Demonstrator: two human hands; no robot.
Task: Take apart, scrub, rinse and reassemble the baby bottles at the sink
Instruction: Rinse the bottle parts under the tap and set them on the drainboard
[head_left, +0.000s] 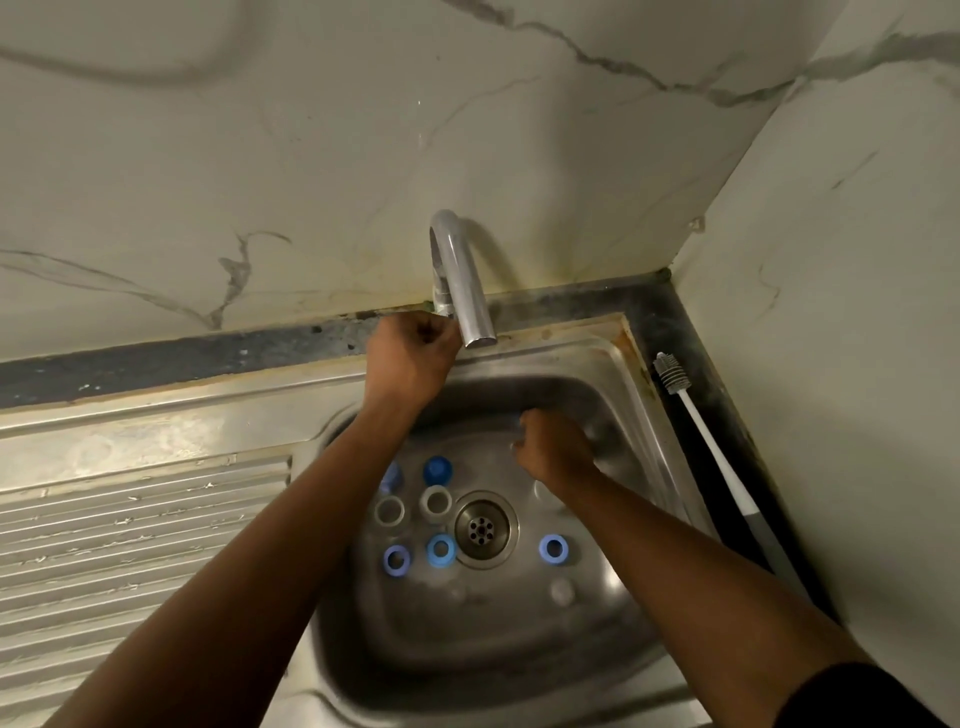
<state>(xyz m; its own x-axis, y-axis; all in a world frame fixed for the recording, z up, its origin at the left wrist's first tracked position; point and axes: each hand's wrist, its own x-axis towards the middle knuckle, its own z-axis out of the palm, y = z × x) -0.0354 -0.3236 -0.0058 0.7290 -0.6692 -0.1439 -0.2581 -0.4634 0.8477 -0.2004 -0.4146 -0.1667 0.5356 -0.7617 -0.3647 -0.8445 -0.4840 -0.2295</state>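
While the bottle parts lie scattered over the floor of the steel sink (613, 374), both hands are up near its back. Three blue screw rings sit around the drain (485, 529): one (397, 560) at the lower left, one (441, 551) just beside the drain's left edge, one (553, 548) to its right. Two pale grey rings (389, 512) (435, 502) stand above the left pair, and two blue caps (437, 470) (392, 477) lie further back. A clear rounded piece (562, 591) rests lower right; what it is I cannot tell.

The right hand (553, 447) hangs inside the basin with its fingers curled in; something pale shows at the fingertips, too blurred to name. The left hand (410, 358) is fisted at the foot of the chrome tap (460, 280), seemingly around its handle, though the handle itself is hidden. No water is visible at the spout.

A white-handled bottle brush (698, 415) lies on the dark ledge right of the sink, bristles toward the marbled wall (311, 156). The ribbed draining board (130, 545) stretches away to the left.
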